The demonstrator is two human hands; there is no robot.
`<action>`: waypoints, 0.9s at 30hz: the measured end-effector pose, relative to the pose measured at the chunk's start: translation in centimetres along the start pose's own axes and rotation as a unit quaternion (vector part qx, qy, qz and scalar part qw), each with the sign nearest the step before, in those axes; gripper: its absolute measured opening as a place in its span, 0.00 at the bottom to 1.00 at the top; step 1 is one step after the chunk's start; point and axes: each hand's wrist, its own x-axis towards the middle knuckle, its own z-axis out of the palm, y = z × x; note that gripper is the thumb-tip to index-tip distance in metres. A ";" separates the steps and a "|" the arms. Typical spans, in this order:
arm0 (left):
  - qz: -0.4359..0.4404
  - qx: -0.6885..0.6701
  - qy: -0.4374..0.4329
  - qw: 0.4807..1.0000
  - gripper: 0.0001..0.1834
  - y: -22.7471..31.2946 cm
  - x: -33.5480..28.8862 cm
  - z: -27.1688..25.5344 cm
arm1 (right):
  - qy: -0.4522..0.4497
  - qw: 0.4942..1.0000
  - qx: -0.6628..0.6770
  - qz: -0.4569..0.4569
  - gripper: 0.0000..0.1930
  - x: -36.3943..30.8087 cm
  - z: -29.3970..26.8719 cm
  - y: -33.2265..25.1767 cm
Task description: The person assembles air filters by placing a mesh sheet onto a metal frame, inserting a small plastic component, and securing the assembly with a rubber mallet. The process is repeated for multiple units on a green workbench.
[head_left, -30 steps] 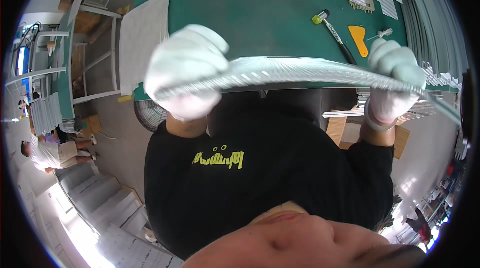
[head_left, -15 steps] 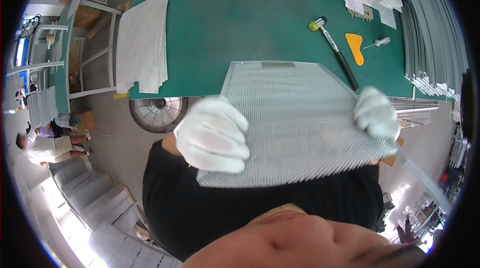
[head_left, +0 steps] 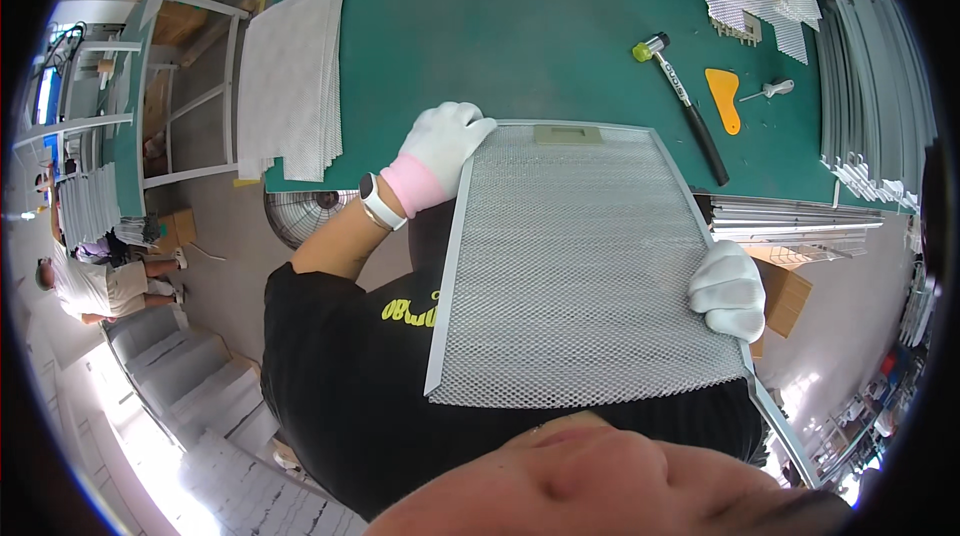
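Mesh filter panel (head_left: 585, 266), a flat rectangle of expanded metal in a thin silver frame, lies tilted in the head view between the person's chest and the near edge of the green table (head_left: 500, 26), its far end over the tabletop and its near end above the black shirt. The left hand (head_left: 440, 151), in a white glove with a pink cuff, is closed on the panel's far left corner. The right hand (head_left: 730, 288), also gloved, is closed on the right frame edge near the lower corner.

Judging from the seated mesh and the frame running round every visible side, the panel looks assembled; nothing shows fastening or trimming under way. A mallet (head_left: 685, 106), an orange scraper (head_left: 725, 98) and a small screwdriver (head_left: 768, 90) lie untouched beyond it, with a stack of loose mesh sheets (head_left: 292, 76) at the table's left end.

The panel's underside is hidden, both palms are covered by the frame, and the lower right frame rail runs out past the shirt.
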 end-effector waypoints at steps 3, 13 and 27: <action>-0.021 -0.032 0.022 0.999 0.18 0.1 -0.1 0.5 | 0.001 1.000 0.002 -0.002 0.24 -0.2 0.2 -0.1; -0.009 -0.056 0.095 0.994 0.16 -1.1 0.0 2.8 | -0.003 1.000 0.007 -0.004 0.22 -0.4 0.3 0.4; -0.122 -0.117 0.239 0.956 0.14 -2.5 1.1 7.2 | -0.099 0.992 0.072 0.015 0.16 0.4 -4.2 3.3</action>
